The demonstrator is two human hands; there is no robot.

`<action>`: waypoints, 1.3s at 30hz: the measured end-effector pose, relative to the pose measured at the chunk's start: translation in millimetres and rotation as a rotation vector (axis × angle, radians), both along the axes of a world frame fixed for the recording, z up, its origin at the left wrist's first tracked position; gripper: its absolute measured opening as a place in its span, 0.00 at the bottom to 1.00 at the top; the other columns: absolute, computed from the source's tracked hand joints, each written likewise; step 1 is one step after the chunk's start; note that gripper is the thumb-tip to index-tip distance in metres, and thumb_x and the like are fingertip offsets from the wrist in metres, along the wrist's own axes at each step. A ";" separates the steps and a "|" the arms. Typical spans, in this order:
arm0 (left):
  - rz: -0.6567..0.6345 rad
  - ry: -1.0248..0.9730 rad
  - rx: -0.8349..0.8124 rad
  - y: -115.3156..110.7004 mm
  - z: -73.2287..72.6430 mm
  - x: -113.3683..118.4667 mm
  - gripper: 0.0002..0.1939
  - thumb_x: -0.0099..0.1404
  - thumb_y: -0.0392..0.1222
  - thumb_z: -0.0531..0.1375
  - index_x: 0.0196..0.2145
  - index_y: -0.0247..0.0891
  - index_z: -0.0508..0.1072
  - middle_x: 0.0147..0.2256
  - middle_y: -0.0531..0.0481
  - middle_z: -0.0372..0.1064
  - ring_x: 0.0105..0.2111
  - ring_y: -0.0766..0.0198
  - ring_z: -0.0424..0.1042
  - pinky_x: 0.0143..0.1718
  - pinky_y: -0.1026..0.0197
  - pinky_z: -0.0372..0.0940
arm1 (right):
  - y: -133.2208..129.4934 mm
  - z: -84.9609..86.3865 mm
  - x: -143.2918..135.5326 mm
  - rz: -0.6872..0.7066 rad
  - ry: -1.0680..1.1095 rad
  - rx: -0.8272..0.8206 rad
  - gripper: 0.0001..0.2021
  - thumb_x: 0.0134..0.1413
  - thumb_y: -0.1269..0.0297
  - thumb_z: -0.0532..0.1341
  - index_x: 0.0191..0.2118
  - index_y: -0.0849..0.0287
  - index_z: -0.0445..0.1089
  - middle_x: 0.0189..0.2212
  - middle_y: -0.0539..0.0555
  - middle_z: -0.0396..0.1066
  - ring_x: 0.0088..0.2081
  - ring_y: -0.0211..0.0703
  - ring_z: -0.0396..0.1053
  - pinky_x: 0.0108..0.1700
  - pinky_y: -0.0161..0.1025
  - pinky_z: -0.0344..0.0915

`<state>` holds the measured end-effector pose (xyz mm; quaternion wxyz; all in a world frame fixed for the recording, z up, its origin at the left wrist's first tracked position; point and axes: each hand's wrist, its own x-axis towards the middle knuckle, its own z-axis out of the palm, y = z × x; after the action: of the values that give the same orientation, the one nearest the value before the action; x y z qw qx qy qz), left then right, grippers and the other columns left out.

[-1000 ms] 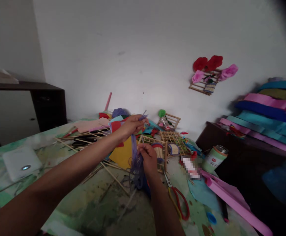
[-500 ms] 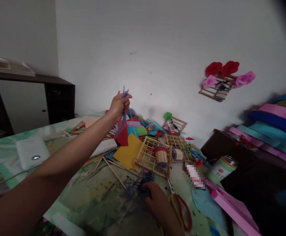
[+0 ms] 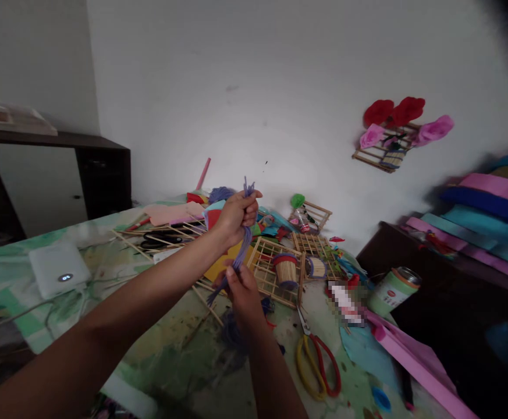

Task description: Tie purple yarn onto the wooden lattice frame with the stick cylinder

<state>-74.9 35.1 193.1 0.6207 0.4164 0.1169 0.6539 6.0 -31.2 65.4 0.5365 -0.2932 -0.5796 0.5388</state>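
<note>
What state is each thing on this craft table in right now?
Purple yarn bundle: stretched taut between both hands.
Left hand: fist closed around the yarn's top end.
Right hand: pinching the yarn lower down.
Scissors: lying flat, blades shut.
Green can: tilted.
White device: light on.

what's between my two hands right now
In the head view, a bundle of purple yarn strands runs between them: the left hand grips its top in a fist, and the right hand pinches it lower down.
</note>
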 end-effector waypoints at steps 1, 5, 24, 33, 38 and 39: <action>0.025 -0.027 -0.021 4.5 -1.9 -3.9 0.03 0.65 0.32 0.52 0.33 0.33 0.64 0.15 0.61 0.46 0.11 0.77 0.44 0.11 0.74 0.38 | -4.6 -5.4 2.2 -0.003 0.011 -0.024 0.14 0.54 0.51 0.57 0.37 0.58 0.65 0.21 0.46 0.63 0.25 0.36 0.64 0.32 0.35 0.61; 0.121 -0.119 -0.138 22.3 -18.1 -21.7 0.04 0.64 0.31 0.52 0.31 0.34 0.64 0.15 0.62 0.47 0.11 0.77 0.44 0.11 0.73 0.38 | -20.8 -16.6 22.6 -0.051 -0.055 -0.092 0.14 0.55 0.52 0.56 0.31 0.58 0.67 0.18 0.45 0.59 0.22 0.33 0.58 0.27 0.33 0.54; 0.224 -0.174 -0.283 29.0 -96.8 -48.4 0.07 0.66 0.31 0.50 0.29 0.34 0.63 0.17 0.60 0.49 0.12 0.75 0.49 0.13 0.71 0.45 | -6.9 -4.9 81.1 -0.028 0.127 -0.392 0.13 0.41 0.59 0.68 0.30 0.62 0.69 0.19 0.43 0.57 0.19 0.27 0.53 0.23 0.28 0.49; 0.253 -0.231 -0.262 25.1 -97.4 -48.3 0.08 0.66 0.30 0.50 0.28 0.34 0.63 0.16 0.60 0.48 0.12 0.75 0.48 0.13 0.72 0.43 | -5.4 -8.6 79.9 0.134 0.048 -0.453 0.14 0.40 0.56 0.68 0.24 0.61 0.67 0.17 0.44 0.54 0.19 0.28 0.47 0.22 0.31 0.45; 0.257 -0.261 -0.252 17.5 -78.6 -48.3 0.12 0.67 0.29 0.48 0.27 0.33 0.63 0.16 0.60 0.48 0.12 0.76 0.47 0.12 0.72 0.43 | -8.9 -18.2 74.7 0.196 0.014 -0.454 0.12 0.39 0.58 0.67 0.25 0.63 0.70 0.17 0.45 0.56 0.18 0.29 0.51 0.23 0.32 0.44; 0.265 -0.269 -0.252 16.4 -75.3 -49.4 0.12 0.67 0.29 0.48 0.27 0.34 0.63 0.16 0.60 0.48 0.11 0.76 0.47 0.12 0.72 0.42 | -8.8 -20.6 74.9 0.197 0.000 -0.453 0.12 0.39 0.58 0.66 0.26 0.63 0.71 0.17 0.45 0.57 0.18 0.29 0.52 0.23 0.32 0.44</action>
<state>-124.4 51.5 117.9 0.5866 0.2258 0.1675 0.7595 80.9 -40.0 44.8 0.4019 -0.3484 -0.4699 0.7045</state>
